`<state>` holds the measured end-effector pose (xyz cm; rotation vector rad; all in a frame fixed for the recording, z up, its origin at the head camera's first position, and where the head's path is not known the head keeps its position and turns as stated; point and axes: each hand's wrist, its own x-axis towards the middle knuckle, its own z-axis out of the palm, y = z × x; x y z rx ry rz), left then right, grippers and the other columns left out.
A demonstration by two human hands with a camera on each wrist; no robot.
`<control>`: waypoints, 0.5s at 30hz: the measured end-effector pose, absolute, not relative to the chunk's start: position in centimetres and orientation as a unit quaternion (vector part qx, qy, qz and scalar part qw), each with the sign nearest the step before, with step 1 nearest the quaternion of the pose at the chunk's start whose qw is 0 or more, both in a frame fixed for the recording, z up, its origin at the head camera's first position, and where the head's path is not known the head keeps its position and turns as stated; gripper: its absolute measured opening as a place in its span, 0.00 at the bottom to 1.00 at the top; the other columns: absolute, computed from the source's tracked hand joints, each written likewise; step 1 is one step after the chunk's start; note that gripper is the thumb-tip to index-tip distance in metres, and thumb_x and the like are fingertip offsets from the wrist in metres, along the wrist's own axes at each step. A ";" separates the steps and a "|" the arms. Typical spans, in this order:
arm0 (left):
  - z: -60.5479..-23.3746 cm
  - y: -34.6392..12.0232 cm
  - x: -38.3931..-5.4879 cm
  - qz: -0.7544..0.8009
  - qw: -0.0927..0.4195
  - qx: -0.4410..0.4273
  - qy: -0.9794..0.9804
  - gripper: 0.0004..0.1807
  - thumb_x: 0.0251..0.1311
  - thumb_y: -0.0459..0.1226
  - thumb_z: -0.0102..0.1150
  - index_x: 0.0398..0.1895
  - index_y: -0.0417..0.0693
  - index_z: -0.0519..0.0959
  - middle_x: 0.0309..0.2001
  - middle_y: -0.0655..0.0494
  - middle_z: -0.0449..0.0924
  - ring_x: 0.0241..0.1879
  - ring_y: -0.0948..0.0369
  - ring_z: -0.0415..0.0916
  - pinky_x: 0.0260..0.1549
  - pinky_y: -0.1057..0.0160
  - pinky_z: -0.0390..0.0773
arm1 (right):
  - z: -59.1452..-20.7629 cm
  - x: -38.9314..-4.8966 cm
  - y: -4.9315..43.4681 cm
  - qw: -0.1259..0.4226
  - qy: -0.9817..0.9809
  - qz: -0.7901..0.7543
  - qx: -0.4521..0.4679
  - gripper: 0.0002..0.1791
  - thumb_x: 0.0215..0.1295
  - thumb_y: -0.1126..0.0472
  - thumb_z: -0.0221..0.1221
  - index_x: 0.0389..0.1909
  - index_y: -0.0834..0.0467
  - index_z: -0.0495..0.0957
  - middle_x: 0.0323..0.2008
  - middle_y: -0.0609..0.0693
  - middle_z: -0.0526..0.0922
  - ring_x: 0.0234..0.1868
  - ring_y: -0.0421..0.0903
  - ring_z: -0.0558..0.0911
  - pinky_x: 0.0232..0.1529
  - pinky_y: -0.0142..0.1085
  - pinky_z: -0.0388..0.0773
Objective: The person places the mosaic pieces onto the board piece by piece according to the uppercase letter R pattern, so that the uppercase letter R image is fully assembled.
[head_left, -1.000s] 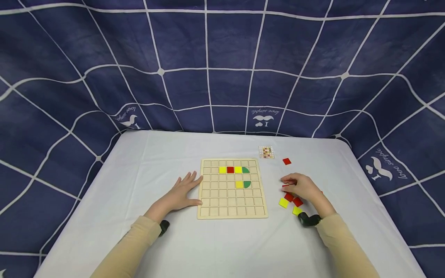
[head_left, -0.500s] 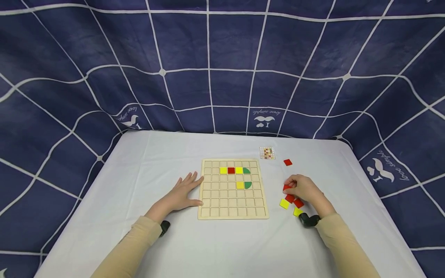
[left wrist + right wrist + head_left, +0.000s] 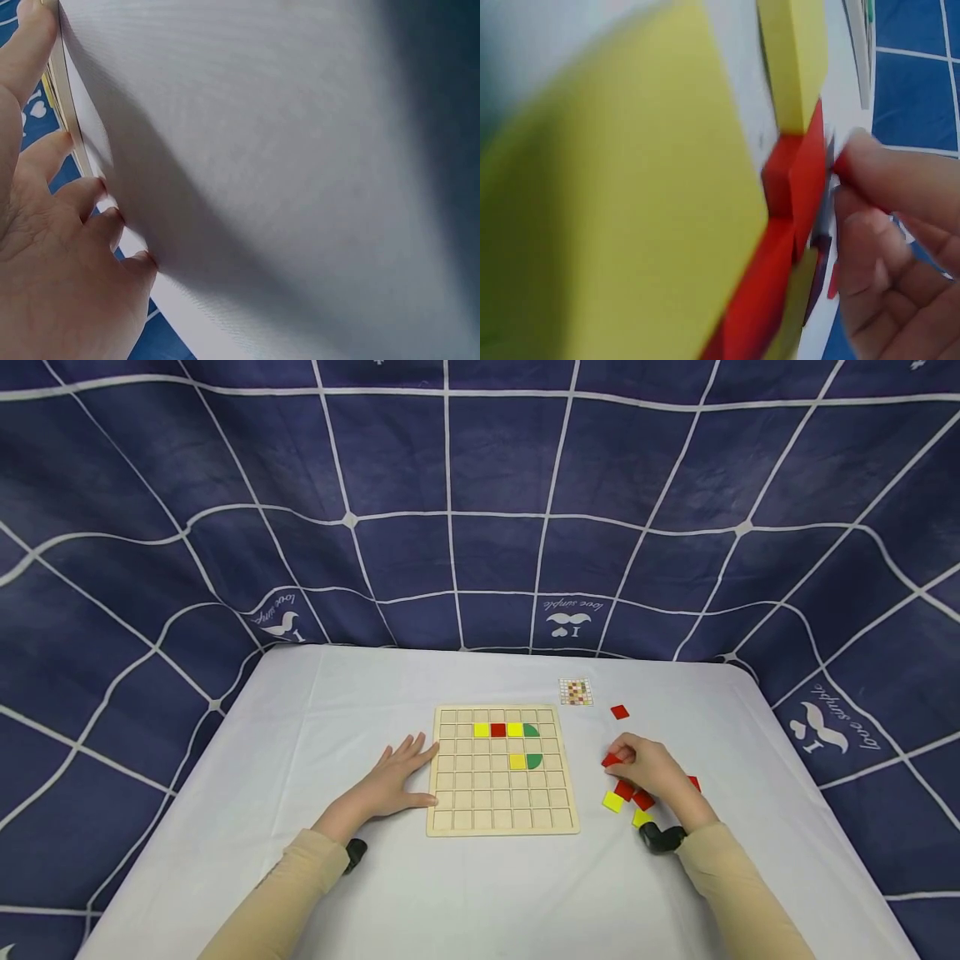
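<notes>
Red tile pinched in the right hand, left hand at the board

The red tile (image 3: 612, 761) sits between thumb and fingers at the tip of the right hand (image 3: 654, 770), which is grasping it. Just on the near side of that hand lie two more red tiles (image 3: 643, 800) and two yellow tiles (image 3: 612, 801); a partly hidden red piece (image 3: 693, 783) shows right of its wrist. Beyond its fingertips is a lone red tile (image 3: 619, 712), and farther off, to their left, a small patterned card (image 3: 576, 692).

Well left of the right hand lies the wooden grid board (image 3: 491, 818), carrying yellow, red and green pieces in its cells. The left hand (image 3: 390, 779) is flat and holds nothing, its fingers spread, thumb and index finger touching the board's left edge. Under both hands spreads a white cloth (image 3: 480, 893); beyond them hangs a blue cloth (image 3: 495, 452) with white lines
</notes>
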<state>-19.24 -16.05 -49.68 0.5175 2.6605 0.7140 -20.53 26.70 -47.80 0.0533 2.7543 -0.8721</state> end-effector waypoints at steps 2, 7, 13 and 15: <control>-49.6 -16.0 -19.3 0.250 0.169 0.183 0.936 0.52 0.52 0.54 0.70 0.77 0.50 0.55 0.79 0.42 0.41 0.79 0.44 0.35 0.75 0.39 0.36 | -47.9 -20.6 26.5 0.105 0.940 -0.324 0.026 0.18 0.58 0.59 0.70 0.46 0.59 0.76 0.36 0.52 0.80 0.36 0.47 0.75 0.39 0.32 0.77; -49.6 -16.0 -19.3 0.246 0.170 0.179 0.937 0.52 0.53 0.55 0.69 0.77 0.50 0.55 0.79 0.43 0.41 0.79 0.44 0.35 0.75 0.39 0.35 | -47.8 -21.1 25.3 0.063 0.912 -0.403 0.046 0.18 0.60 0.59 0.69 0.48 0.59 0.76 0.41 0.55 0.82 0.38 0.46 0.79 0.40 0.26 0.79; -49.6 -15.9 -19.3 0.243 0.168 0.177 0.939 0.52 0.52 0.54 0.70 0.77 0.49 0.56 0.79 0.42 0.42 0.79 0.44 0.35 0.75 0.39 0.35 | -47.7 -22.0 22.5 0.052 0.889 -0.455 0.031 0.11 0.62 0.61 0.67 0.44 0.60 0.80 0.38 0.55 0.86 0.33 0.45 0.82 0.34 0.24 0.79; -49.7 -15.8 -19.3 0.241 0.168 0.177 0.939 0.53 0.52 0.55 0.70 0.77 0.50 0.56 0.79 0.42 0.41 0.79 0.44 0.35 0.75 0.39 0.36 | -47.8 -22.2 21.5 0.055 0.886 -0.460 0.024 0.10 0.61 0.62 0.68 0.42 0.59 0.82 0.37 0.54 0.87 0.32 0.44 0.81 0.34 0.25 0.79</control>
